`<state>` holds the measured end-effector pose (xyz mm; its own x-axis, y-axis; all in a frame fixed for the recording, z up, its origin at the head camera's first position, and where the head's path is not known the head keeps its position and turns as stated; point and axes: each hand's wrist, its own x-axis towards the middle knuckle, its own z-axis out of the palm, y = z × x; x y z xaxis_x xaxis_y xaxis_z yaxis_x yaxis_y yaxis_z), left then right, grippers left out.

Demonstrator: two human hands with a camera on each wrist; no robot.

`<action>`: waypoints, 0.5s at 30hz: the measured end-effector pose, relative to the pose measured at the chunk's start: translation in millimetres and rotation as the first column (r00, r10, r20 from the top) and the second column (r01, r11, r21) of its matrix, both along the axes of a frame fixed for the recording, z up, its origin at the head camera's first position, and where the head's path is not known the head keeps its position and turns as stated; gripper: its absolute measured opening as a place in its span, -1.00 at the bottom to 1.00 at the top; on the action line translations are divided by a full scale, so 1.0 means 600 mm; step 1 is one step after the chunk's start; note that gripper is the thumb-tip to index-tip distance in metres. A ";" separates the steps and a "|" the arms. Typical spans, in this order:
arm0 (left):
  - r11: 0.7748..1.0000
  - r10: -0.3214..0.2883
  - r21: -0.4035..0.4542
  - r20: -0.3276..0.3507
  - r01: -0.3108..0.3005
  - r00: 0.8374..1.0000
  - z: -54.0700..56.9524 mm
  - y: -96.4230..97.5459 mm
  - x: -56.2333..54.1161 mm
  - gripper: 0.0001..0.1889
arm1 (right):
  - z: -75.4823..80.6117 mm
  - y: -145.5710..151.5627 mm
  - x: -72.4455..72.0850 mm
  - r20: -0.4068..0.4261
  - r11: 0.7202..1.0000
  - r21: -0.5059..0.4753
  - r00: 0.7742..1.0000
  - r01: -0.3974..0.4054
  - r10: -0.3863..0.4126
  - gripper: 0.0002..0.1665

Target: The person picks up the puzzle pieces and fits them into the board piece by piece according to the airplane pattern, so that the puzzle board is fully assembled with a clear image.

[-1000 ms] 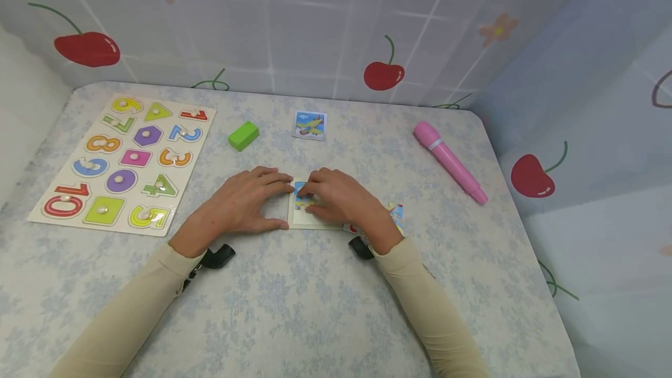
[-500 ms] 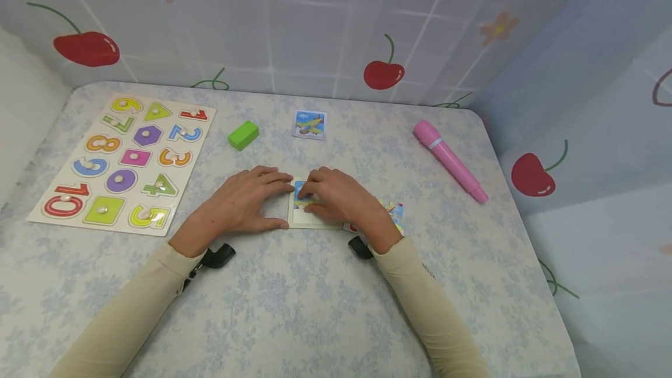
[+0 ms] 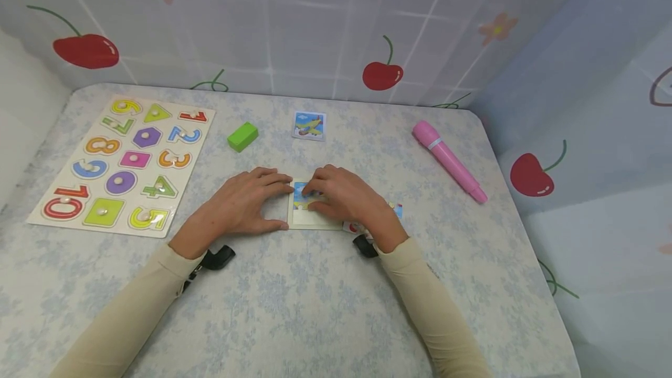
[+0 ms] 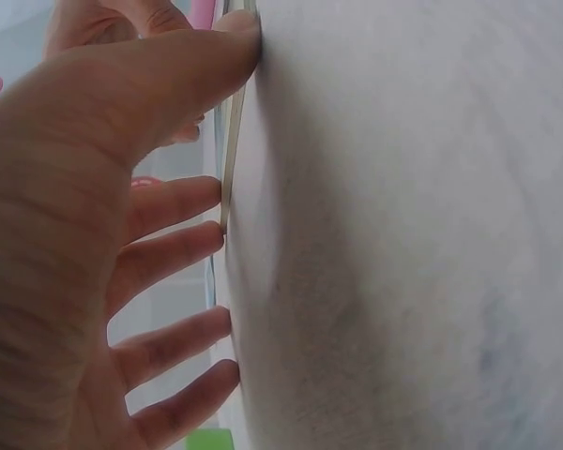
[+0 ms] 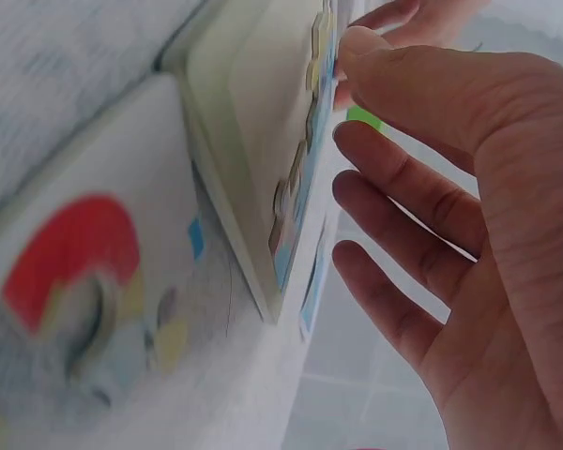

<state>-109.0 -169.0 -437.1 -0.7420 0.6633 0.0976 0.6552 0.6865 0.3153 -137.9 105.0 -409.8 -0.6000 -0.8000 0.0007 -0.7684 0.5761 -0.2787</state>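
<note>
A small cream puzzle tray (image 3: 317, 226) lies flat in front of me, with blue picture jigsaw pieces (image 3: 300, 198) fitted along its far part. My left hand (image 3: 242, 202) spreads along the tray's left side. In the left wrist view its thumb (image 4: 227, 42) and some fingertips touch the tray edge. My right hand (image 3: 343, 196) is over the tray with its fingertips at the jigsaw pieces, hiding part of them. In the right wrist view its fingers (image 5: 394, 169) reach out loosely, and no piece shows between them and the thumb. The tray's near part shows bare cream.
Loose jigsaw pieces (image 5: 94, 272) lie right of the tray, partly under my right wrist. An airplane picture card (image 3: 309, 126) and a green block (image 3: 243, 136) lie beyond. A number-and-shape peg board (image 3: 178, 182) is at left, a pink toy microphone (image 3: 451, 162) at right.
My right hand has shifted slightly to the right, uncovering more of the blue pieces, and its wrist now covers more of the loose pieces. My left hand has stayed in place.
</note>
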 end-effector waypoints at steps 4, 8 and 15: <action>1.000 0.007 -0.005 0.006 -0.007 1.000 0.000 0.001 0.000 -0.18 | 0.003 0.011 0.000 0.009 1.000 -0.005 1.000 0.025 -0.025 -0.67; 1.000 0.007 -0.006 0.004 -0.007 1.000 0.000 0.001 0.000 -0.19 | 0.005 0.023 0.000 0.018 0.998 -0.010 0.998 0.055 -0.055 -0.69; 1.000 0.014 -0.007 0.010 -0.014 1.000 0.000 0.003 0.001 -0.18 | 0.009 0.047 0.003 0.028 0.995 -0.029 0.995 0.096 -0.095 -0.68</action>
<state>-108.6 -167.0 -437.0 -0.7521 0.6535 0.0852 0.6422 0.6978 0.3173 -136.0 133.4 -404.4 -0.6737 -0.7390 0.0073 -0.7027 0.6374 -0.3162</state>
